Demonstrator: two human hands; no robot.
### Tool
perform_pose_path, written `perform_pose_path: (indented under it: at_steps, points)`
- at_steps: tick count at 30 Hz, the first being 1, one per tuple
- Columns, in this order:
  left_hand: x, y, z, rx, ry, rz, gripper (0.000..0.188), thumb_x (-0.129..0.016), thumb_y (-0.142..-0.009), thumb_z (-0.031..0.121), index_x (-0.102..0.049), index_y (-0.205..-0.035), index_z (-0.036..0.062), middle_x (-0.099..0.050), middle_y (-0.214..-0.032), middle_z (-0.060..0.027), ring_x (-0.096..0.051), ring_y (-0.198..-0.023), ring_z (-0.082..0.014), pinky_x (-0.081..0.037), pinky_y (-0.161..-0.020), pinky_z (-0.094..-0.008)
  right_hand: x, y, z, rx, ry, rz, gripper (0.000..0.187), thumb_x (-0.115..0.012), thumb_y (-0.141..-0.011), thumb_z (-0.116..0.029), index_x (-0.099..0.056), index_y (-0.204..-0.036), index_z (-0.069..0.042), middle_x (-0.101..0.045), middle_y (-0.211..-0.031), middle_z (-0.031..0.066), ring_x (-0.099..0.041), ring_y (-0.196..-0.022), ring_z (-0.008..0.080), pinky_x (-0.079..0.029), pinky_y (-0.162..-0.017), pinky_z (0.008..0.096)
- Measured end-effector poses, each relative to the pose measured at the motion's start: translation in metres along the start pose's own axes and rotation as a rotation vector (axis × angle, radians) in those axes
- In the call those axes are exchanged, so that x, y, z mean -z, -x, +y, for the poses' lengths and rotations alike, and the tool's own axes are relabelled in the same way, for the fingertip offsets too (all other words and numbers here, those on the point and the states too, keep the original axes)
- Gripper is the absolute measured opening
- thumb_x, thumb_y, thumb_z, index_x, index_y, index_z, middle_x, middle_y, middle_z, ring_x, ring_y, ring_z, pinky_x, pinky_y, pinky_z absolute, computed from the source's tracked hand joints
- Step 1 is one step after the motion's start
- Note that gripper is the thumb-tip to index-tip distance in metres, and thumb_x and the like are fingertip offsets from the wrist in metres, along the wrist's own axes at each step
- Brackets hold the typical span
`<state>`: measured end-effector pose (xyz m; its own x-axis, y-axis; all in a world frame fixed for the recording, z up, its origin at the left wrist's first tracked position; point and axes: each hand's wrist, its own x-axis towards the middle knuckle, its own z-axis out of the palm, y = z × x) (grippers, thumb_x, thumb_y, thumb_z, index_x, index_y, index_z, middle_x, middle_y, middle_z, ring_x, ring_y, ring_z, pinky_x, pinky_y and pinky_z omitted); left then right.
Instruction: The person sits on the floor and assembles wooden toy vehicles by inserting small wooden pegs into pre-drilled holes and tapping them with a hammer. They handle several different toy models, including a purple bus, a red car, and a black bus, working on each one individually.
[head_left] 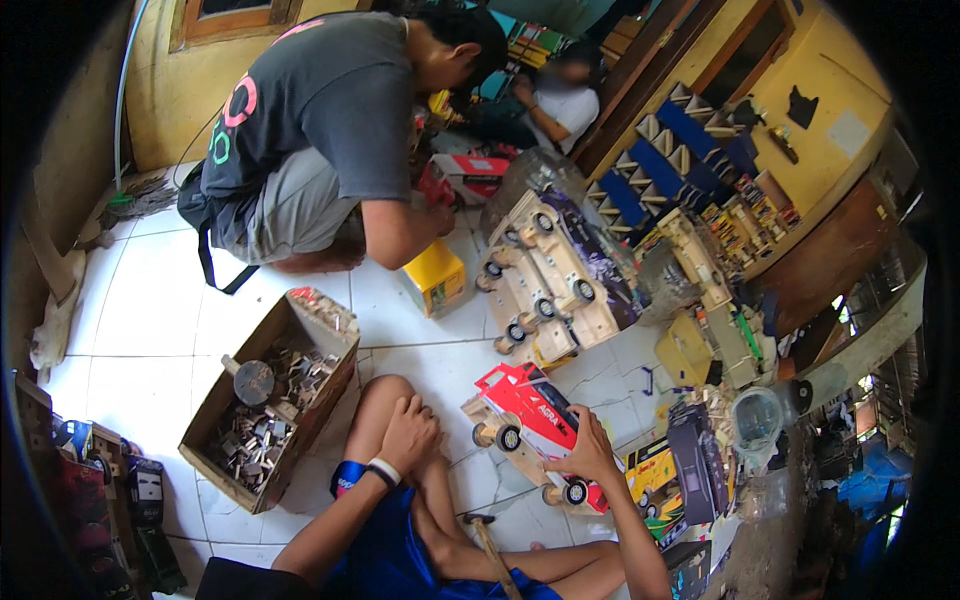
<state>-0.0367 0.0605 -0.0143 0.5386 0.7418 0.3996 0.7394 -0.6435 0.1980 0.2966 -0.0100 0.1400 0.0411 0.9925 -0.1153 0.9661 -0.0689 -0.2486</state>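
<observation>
A red and white wooden toy bus (pixel 532 402) with black wheels stands on the tiles in front of me to the right. My right hand (pixel 590 455) grips its near end, thumb and fingers on opposite sides of the body. Bent over my raised left shin, just below the knee, is my left hand (pixel 410 437), its fingers loosely apart with nothing visible in them. Between my legs lies a hammer (pixel 488 560) with a wooden handle. At my left, an open cardboard box (pixel 222 482) holds many small wood pieces and a round dark-topped block (pixel 254 382).
Beyond the bus, several toy vehicles (pixel 560 275) lie with wheels showing. More toys (pixel 690 470) crowd my right, others (pixel 100 480) the far left. A person (pixel 350 120) squats ahead near a yellow box (pixel 437 278); another person (pixel 568 110) sits farther back.
</observation>
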Motion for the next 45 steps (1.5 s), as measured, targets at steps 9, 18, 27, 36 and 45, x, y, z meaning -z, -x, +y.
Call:
perform_pose_path:
  at_steps: [9,18,27,36,45]
  points:
    - [-0.002,-0.007,0.006,0.051,0.048,-0.027,0.021,-0.069,-0.084,0.029,-0.074,-0.083,0.0093,-0.069,-0.092,-0.0090,-0.055,-0.106,-0.0278,-0.038,-0.093,-0.0437,-0.037,0.001,-0.015,-0.160,0.005,-0.055,0.120,-0.099,-0.053,-0.048,-0.036,-0.148,-0.011,-0.052,-0.139,0.0265,-0.052,-0.131,0.0442,-0.043,-0.109,0.0534]
    - [0.003,-0.010,0.008,0.062,0.052,-0.060,0.021,-0.071,-0.082,0.029,-0.073,-0.086,0.0086,-0.068,-0.094,-0.0089,-0.054,-0.106,-0.0277,-0.039,-0.091,-0.0430,-0.064,0.031,0.002,-0.177,-0.038,-0.053,0.128,-0.099,-0.054,-0.048,-0.031,-0.155,-0.008,-0.049,-0.142,0.0287,-0.049,-0.134,0.0463,-0.040,-0.114,0.0554]
    - [0.002,-0.013,0.011,0.103,0.056,-0.123,0.014,-0.071,-0.084,0.024,-0.074,-0.085,0.0103,-0.070,-0.096,-0.0074,-0.056,-0.105,-0.0276,-0.040,-0.089,-0.0448,-0.071,0.031,0.000,-0.203,0.087,-0.144,0.148,-0.094,-0.059,-0.061,-0.014,-0.164,0.007,-0.034,-0.160,0.0336,-0.033,-0.150,0.0489,-0.026,-0.122,0.0621]
    - [0.004,-0.018,0.012,0.083,0.045,-0.082,0.015,-0.071,-0.082,0.023,-0.072,-0.083,0.0086,-0.071,-0.094,-0.0093,-0.057,-0.104,-0.0304,-0.039,-0.090,-0.0477,-0.087,-0.046,-0.021,-0.182,-0.069,0.069,0.113,-0.062,-0.093,-0.072,-0.025,-0.161,0.010,-0.037,-0.162,0.0337,-0.036,-0.153,0.0451,-0.022,-0.123,0.0670]
    - [0.007,-0.016,0.019,0.077,0.027,-0.064,0.008,-0.070,-0.084,0.016,-0.072,-0.084,0.0076,-0.073,-0.097,-0.0112,-0.059,-0.106,-0.0357,-0.041,-0.095,-0.0529,-0.108,0.032,-0.016,-0.338,-0.008,0.235,0.099,-0.057,-0.101,-0.059,-0.018,-0.163,0.008,-0.044,-0.158,0.0311,-0.043,-0.149,0.0407,-0.019,-0.125,0.0671]
